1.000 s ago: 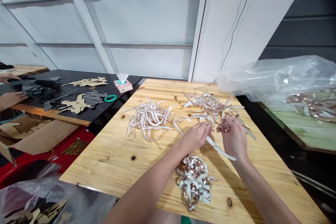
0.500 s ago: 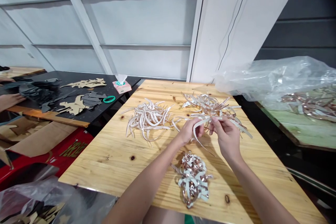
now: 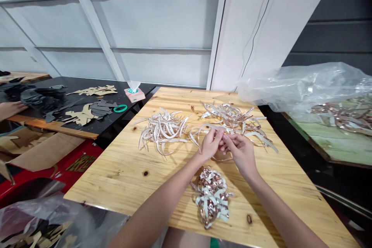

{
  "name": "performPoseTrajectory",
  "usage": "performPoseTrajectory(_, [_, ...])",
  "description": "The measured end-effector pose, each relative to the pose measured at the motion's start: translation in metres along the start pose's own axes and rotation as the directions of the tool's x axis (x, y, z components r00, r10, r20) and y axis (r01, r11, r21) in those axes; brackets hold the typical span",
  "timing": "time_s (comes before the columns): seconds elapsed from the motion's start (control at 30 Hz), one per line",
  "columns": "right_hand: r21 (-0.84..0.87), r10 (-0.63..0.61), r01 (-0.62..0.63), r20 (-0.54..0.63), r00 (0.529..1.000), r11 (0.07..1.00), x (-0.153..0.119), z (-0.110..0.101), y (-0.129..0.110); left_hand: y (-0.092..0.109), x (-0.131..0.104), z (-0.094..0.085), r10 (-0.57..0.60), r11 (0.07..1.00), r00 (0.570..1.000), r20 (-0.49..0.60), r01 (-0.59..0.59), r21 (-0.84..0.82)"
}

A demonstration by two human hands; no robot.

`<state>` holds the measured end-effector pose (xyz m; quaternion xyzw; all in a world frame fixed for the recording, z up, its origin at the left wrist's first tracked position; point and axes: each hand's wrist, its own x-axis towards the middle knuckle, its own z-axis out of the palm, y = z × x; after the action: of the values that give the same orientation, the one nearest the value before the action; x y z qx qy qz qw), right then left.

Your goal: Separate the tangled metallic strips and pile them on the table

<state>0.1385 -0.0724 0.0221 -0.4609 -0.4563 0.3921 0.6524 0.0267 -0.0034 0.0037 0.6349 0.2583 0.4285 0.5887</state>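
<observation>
One strip (image 3: 209,125), long axis arcing leftward, left fingers (image 3: 218,135) and right fingers (image 3: 230,141) pinching it

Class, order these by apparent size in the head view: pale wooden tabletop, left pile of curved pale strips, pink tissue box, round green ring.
1. Pale wooden tabletop
2. Left strip pile
3. Pink tissue box
4. Green ring

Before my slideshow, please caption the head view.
Left hand and right hand together above a wooden table, amid piled strips.
</observation>
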Motion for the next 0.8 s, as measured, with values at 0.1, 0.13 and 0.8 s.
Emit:
performPoseTrajectory(0.1, [-0.092, 0.011, -0.008, 0.037, 0.999, 0.996, -0.003, 0.003, -0.001, 0.0, 0.001, -0.004, 0.048, 0.988, 0.992, -0.118, -0.029, 0.155])
performPoseTrajectory(0.13, [-0.124, 0.011, -0.006, 0.039, 0.999, 0.992, -0.003, 0.004, -0.001, 0.0, 0.001, -0.005, 0.062, 0.983, 0.987, -0.149, -0.034, 0.183])
performPoseTrajectory(0.8, [-0.486, -0.168, 0.121, -0.054, 0.984, 0.866, -0.003, -0.001, 0.002, 0.023, -0.016, 0.002, 0.447, 0.651, 0.894, -0.009, -0.319, 0.689])
